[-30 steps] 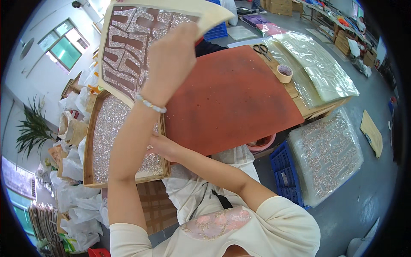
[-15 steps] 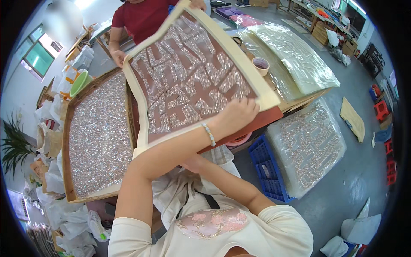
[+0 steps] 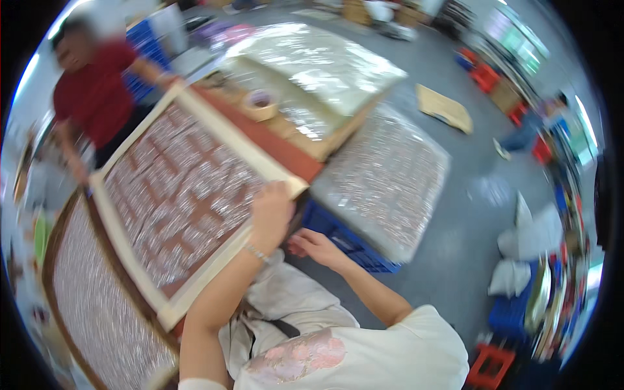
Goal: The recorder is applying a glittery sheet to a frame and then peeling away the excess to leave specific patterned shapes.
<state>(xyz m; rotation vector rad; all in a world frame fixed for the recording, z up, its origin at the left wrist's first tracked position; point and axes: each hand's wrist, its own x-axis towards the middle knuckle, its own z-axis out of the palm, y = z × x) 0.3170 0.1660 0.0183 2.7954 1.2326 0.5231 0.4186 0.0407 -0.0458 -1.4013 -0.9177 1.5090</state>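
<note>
A cream-bordered stencil sheet (image 3: 188, 195) with glittering pieces in a cut-out pattern lies nearly level over a reddish-brown board (image 3: 260, 133). My left hand (image 3: 273, 207), with a beaded bracelet at the wrist, is closed on its near right corner. Just right of that corner, my right hand (image 3: 312, 247) hovers apart from the sheet, its fingers loosely bent and no thing visible in them. Across from me, a person in a red top (image 3: 104, 97) has a hand at each of the sheet's far corners. The view is smeared by motion.
A wooden-framed tray (image 3: 91, 286) of glittering bits stands at left. Plastic-wrapped patterned sheets (image 3: 390, 182) rest on a blue crate (image 3: 344, 240). Clear film sheets (image 3: 325, 65) and a tape roll (image 3: 261, 104) lie on the table beyond. Another person (image 3: 536, 123) is far right.
The view has swung right. The stencil sheet has come down from a raised tilt to nearly level. My right hand has come out from beneath my left arm.
</note>
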